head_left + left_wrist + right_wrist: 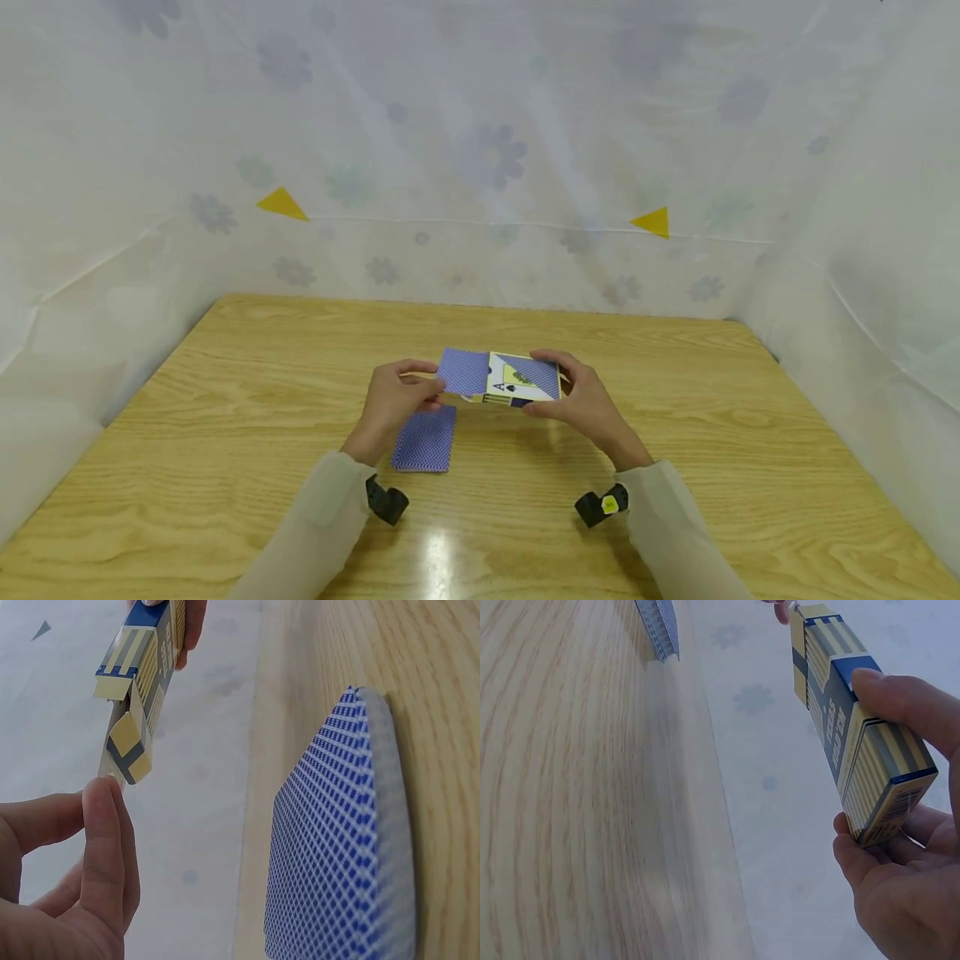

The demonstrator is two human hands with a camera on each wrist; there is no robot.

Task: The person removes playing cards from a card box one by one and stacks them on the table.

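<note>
While aloft near blue-backed cards (424,443), box (525,382) (striped-sided) between both hands (392,402) (591,407).

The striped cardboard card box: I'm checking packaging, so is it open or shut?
Open. The box has a cream cardboard flap sticking out, and at least one blue-patterned card protrudes from that end.

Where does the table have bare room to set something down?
The table is bare outside the left sleeve, outside the right sleeve, and between the held card box and the curtain. A smaller patch: between the sleeves. Crowded: the middle, with the left hand, right hand and card stack.
</note>
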